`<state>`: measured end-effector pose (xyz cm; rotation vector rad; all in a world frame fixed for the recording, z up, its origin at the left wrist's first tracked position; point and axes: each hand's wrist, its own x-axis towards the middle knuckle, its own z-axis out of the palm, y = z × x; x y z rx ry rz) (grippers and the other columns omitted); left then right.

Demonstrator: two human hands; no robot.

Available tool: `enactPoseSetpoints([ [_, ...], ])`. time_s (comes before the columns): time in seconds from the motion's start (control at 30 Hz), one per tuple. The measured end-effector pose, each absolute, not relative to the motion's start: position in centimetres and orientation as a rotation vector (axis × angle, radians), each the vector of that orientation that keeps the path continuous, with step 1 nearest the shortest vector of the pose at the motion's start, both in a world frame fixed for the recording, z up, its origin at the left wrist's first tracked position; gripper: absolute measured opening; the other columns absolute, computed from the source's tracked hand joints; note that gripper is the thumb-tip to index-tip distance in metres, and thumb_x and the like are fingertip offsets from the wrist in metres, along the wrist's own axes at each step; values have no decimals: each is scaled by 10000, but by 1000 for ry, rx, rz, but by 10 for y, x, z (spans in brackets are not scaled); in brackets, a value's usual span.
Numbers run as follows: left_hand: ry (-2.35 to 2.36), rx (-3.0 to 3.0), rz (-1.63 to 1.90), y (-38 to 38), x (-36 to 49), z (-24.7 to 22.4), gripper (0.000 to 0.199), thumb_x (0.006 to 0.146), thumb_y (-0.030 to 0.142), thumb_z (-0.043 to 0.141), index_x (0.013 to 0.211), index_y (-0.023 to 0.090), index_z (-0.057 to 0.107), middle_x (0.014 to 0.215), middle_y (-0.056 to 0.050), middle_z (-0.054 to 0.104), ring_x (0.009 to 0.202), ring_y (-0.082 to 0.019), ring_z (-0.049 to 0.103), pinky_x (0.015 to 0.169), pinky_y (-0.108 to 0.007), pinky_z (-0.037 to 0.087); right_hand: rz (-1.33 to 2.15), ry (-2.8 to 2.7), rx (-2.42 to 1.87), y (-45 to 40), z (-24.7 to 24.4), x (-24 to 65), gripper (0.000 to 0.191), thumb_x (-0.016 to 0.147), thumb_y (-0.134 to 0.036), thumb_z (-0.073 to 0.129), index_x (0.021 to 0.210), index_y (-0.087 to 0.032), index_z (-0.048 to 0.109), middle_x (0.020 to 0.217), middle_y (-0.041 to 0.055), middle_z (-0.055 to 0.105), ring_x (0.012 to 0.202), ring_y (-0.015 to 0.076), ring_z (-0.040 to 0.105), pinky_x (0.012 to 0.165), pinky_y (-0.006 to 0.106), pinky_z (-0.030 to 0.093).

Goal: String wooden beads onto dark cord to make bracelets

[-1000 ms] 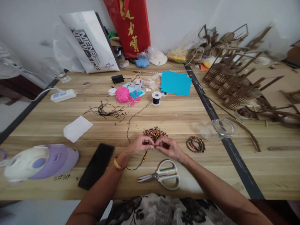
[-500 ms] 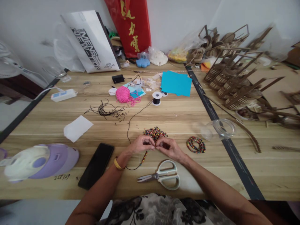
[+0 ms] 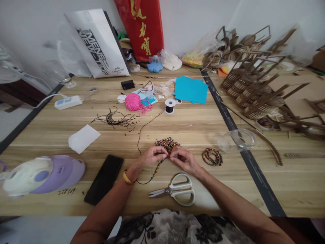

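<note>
In the head view my left hand (image 3: 153,156) pinches the black cord, and a short row of strung beads (image 3: 157,168) hangs below its fingertips. The cord (image 3: 142,128) runs back from there to a white spool (image 3: 170,105) with black cord on it. My right hand (image 3: 186,160) is closed in a pinch at the cord's end, almost touching the left fingertips; whether a bead sits between its fingers is too small to tell. Just behind both hands lies a pile of small multicoloured beads (image 3: 167,143). A finished-looking coil of beads (image 3: 212,157) rests right of my right hand.
Scissors (image 3: 175,190) lie in front of my hands, near the table edge. To the left are a black phone (image 3: 104,179), a purple-white appliance (image 3: 45,175) and cut black cords (image 3: 114,118). A clear tape roll (image 3: 242,139) and small woven baskets (image 3: 254,91) stand right.
My right fingertips have drawn slightly away to the right from the left ones. A little more of the beaded cord shows under my left hand.
</note>
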<state>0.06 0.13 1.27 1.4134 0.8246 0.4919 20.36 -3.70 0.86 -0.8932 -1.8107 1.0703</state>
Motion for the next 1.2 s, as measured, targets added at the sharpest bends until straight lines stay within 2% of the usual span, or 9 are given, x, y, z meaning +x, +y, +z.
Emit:
enactPoseSetpoints([
  [0.27, 763, 1357, 442, 2, 0, 10, 297, 757, 388, 663, 862, 112, 632, 736, -46, 664, 690, -128, 586, 659, -236, 439, 1055, -1816, -880, -36, 8, 205, 184, 902, -332, 555, 834, -173, 617, 809, 75, 618, 754, 173, 566, 678, 302, 454],
  [0.63, 832, 1431, 451, 3, 0, 6, 237, 732, 336, 678, 758, 106, 628, 623, 4, 583, 574, -85, 510, 570, -199, 398, 1023, -1823, -929, -33, 13, 208, 178, 906, -317, 546, 841, -170, 622, 789, 69, 608, 737, 169, 552, 649, 290, 436],
  [0.87, 840, 1418, 468, 2, 1, 6, 223, 727, 326, 680, 737, 114, 614, 627, 4, 579, 579, -85, 508, 561, -194, 396, 962, -1775, -1095, -25, 13, 224, 169, 890, -324, 559, 849, -173, 623, 806, 60, 605, 727, 161, 548, 602, 263, 429],
  [1.07, 830, 1405, 479, 2, 1, 6, 217, 731, 322, 676, 738, 115, 609, 627, 3, 585, 581, -85, 511, 561, -194, 395, 856, -1927, -1049, -23, 16, 228, 117, 896, -265, 551, 873, -178, 627, 819, 62, 602, 693, 149, 545, 575, 252, 422],
  [1.2, 844, 1389, 476, 2, 1, 7, 235, 722, 336, 685, 737, 116, 602, 623, 5, 584, 575, -85, 513, 550, -192, 391, 800, -2092, -982, -24, 10, 228, 119, 913, -212, 507, 931, -181, 621, 880, 77, 598, 737, 154, 567, 626, 258, 451],
])
